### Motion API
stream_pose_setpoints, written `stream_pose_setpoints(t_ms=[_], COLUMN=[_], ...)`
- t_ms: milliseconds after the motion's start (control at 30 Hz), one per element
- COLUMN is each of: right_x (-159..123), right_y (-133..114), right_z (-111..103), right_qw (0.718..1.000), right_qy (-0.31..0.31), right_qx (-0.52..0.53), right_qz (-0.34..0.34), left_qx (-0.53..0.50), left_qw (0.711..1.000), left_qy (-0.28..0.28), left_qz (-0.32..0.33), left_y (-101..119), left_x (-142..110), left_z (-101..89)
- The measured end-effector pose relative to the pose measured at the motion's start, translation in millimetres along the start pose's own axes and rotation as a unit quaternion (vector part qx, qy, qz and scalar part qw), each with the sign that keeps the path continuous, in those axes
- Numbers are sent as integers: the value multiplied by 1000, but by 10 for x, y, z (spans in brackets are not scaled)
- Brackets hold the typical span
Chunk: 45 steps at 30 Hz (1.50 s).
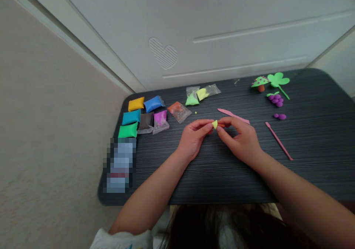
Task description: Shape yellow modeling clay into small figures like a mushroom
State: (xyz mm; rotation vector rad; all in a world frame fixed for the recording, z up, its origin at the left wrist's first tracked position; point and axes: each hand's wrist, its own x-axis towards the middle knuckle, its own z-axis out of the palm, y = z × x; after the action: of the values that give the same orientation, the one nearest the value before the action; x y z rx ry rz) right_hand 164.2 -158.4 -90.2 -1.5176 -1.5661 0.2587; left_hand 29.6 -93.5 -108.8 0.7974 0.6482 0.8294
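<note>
My left hand [192,136] pinches a small yellow piece of modelling clay [214,124] between thumb and fingers. Thumb and fingertips of my right hand [242,136] close on the same piece from the other side. An orange-brown bit of clay [221,125] shows beside the yellow; whether the two are joined is hidden by the fingers. Just beyond my right hand lies a pink clay knife [229,113], partly behind the fingers. A thin pink modelling tool [279,141] rests to the right. A tiny yellow crumb [196,112] lies beyond my left hand.
Several clay packets, including a blue packet [153,103] and an opened orange packet [179,111], lie on the dark table [166,182]. At the back right are a clay mushroom [260,82], a green clover shape [279,80] and purple clay grapes [276,100]. A white panel [235,31] borders the back.
</note>
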Motion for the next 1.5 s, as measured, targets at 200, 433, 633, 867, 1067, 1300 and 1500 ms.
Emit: stream_pose_setpoints(t_ms=[200, 433, 633, 867, 1067, 1300, 1500], right_x=[4, 4, 9, 10, 6, 5, 6], right_y=[-6, -2, -3, -21, -25, -4, -7], right_z=[0, -2, -5, -15, -9, -5, -12], right_qw=[1000, 1000, 1000, 999, 998, 996, 993], right_qy=[1, -3, -10, -17, -20, -20, -26], right_qx=[0, 18, 22, 32, 45, 62, 84], right_qz=[-3, 17, 19, 35, 49, 60, 73], left_qx=[2, 5, 12, 18, 21, 13, 0], left_qw=[1000, 1000, 1000, 1000, 1000, 1000, 1000], left_qy=[3, 12, 19, 23, 22, 25, 21], left_qz=[-4, -7, -5, -4, -3, -2, -11], left_y=[-6, 9, 15, 30, 22, 14, 22], left_x=[4, -9, -1, -3, -4, -1, -7], left_z=[5, -10, -16, -4, -4, -7, -3])
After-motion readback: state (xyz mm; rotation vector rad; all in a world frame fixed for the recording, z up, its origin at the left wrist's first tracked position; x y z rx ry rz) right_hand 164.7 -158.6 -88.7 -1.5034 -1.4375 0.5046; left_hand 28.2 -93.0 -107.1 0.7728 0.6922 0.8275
